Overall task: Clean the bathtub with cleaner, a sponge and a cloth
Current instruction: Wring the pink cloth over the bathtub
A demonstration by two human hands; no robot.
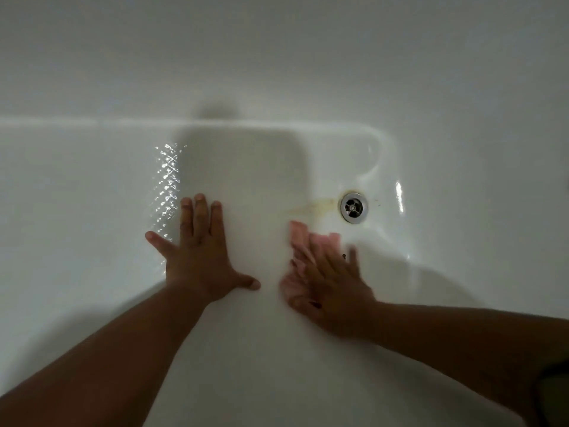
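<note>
Tub (92, 195) is wiped | left hand (201, 254) laid flat | right hand (329, 282) pressed flat on cloth (300, 234) | next: stain (311, 206) by drain (354, 207) is tackled

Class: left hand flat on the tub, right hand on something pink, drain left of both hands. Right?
No. In the head view the drain lies far right of the left hand, just past the right hand, which presses the pink thing.

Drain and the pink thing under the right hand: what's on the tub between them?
In the head view, a yellowish stain streaks the bathtub floor from the drain toward the blurred pink sponge or cloth; otherwise bare.
</note>
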